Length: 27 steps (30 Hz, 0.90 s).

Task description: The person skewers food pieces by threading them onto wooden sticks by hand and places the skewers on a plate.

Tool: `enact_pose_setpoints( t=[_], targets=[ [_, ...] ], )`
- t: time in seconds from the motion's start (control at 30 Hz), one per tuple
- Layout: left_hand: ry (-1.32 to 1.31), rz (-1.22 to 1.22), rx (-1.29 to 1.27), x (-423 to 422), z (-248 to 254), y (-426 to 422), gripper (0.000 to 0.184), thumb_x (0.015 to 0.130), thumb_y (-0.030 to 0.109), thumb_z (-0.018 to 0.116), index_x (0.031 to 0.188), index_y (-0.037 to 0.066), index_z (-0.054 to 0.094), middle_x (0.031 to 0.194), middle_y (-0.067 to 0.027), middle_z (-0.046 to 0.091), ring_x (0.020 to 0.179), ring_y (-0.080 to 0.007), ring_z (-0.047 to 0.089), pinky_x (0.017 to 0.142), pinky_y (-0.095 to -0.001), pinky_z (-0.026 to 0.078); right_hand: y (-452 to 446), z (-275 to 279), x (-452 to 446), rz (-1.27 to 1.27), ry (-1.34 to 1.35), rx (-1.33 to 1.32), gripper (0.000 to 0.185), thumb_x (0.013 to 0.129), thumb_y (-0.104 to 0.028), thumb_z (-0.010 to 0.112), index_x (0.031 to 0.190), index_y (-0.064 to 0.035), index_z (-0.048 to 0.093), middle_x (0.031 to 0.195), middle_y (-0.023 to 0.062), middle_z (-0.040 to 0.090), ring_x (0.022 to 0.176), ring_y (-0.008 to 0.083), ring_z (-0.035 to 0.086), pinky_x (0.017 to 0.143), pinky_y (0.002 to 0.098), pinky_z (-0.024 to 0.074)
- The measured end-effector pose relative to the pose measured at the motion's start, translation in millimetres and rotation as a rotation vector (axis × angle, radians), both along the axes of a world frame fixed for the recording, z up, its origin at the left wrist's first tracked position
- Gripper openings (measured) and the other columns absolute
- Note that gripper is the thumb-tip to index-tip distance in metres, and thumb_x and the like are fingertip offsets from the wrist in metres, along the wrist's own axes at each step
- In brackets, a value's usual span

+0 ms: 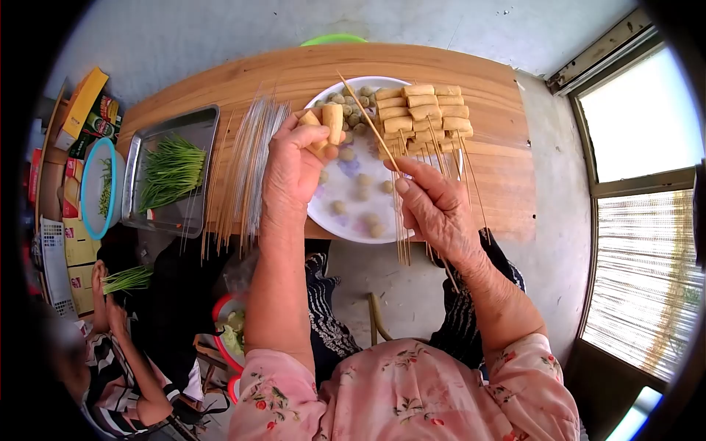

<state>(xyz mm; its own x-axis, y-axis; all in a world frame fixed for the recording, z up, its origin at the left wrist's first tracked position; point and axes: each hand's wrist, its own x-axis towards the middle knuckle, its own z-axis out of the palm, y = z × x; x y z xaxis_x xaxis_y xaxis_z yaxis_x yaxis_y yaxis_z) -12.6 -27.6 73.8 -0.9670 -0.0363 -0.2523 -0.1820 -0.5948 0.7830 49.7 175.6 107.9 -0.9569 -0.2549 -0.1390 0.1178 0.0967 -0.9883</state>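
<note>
My left hand [298,158] holds two short tan rolls [332,123] upright between thumb and fingers, over the left side of a white plate [334,213]. My right hand [437,206] pinches a thin wooden skewer [371,121], its tip pointing up and left, close to the rolls but apart from them. Small greenish balls [338,207] lie on the plate, with more heaped at its top. Stacked rolls on skewers [423,114] rest at the plate's right side, their sticks pointing toward me, partly hidden by my right hand.
Loose skewers [250,162] lie left of the plate on the wooden table [500,88]. Further left are a metal tray [136,158] of green stalks and a blue-rimmed basket [87,187]. At lower left a person [125,367] holds green stalks. A red-rimmed basin [218,316] stands below the table.
</note>
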Motion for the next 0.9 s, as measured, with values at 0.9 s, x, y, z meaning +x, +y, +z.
enact_pose_setpoints(
  t=[0.9],
  targets=[
    [-0.004,0.103,-0.185,-2,-4,-27,0.034,0.072,0.003,0.064,0.103,-0.002,0.051,0.087,-0.0138,0.061,0.065,-0.0223,0.064,0.046,-0.0233,0.045,19,-9,4,0.215,0.134,0.232,0.028,0.092,-0.010,0.054,0.118,-0.0027,0.058,0.054,-0.0036,0.043,0.046,0.0045,0.037,0.044,0.0220,0.0356]
  ],
)
